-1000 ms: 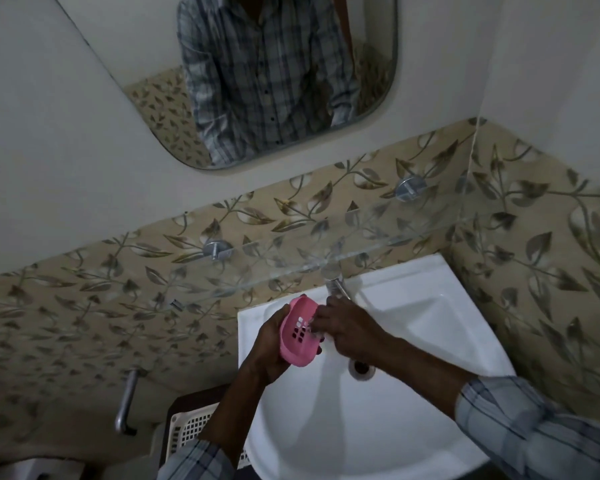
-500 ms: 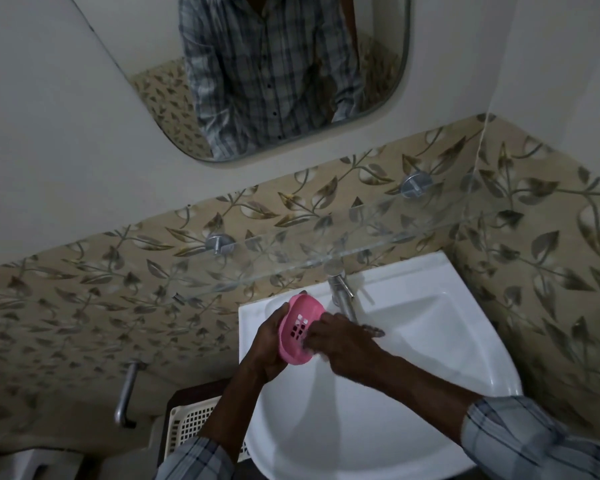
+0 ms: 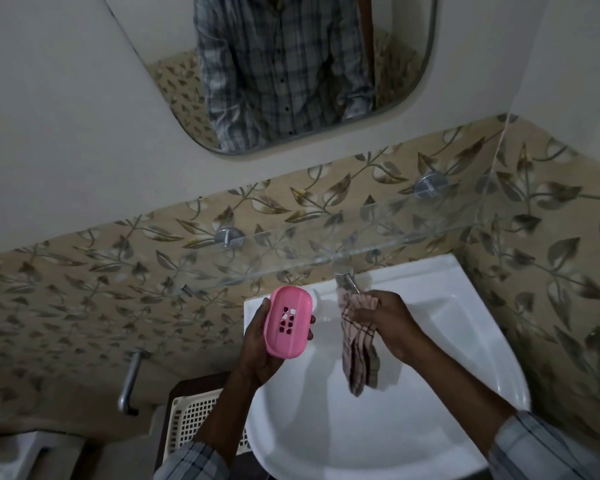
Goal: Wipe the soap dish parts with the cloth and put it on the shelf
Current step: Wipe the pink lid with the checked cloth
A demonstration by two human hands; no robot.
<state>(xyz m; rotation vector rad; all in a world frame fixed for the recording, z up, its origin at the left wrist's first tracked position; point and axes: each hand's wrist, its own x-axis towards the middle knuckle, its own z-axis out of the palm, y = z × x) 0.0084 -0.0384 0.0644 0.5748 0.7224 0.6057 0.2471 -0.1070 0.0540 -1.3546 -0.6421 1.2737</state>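
Note:
My left hand [image 3: 260,344] holds a pink soap dish part [image 3: 287,322] with drain holes, tilted up above the left rim of the white sink [image 3: 465,341]. To its right, my right hand [image 3: 392,320] grips a checked pink-and-brown cloth [image 3: 359,344] that hangs down over the basin. Cloth and dish are apart. A glass shelf [image 3: 378,233] on two metal mounts runs along the tiled wall just above the sink. It has nothing on it.
A metal tap [image 3: 347,282] sits at the back of the sink, just under the shelf edge. A white lattice basket [image 3: 194,420] stands left of the sink below, with a metal pipe handle [image 3: 129,382] further left. A mirror [image 3: 291,71] hangs above.
My right hand has pulled away from the dish to the right, with the cloth now hanging free. The left hand has shifted the dish to the left and turned it to face me.

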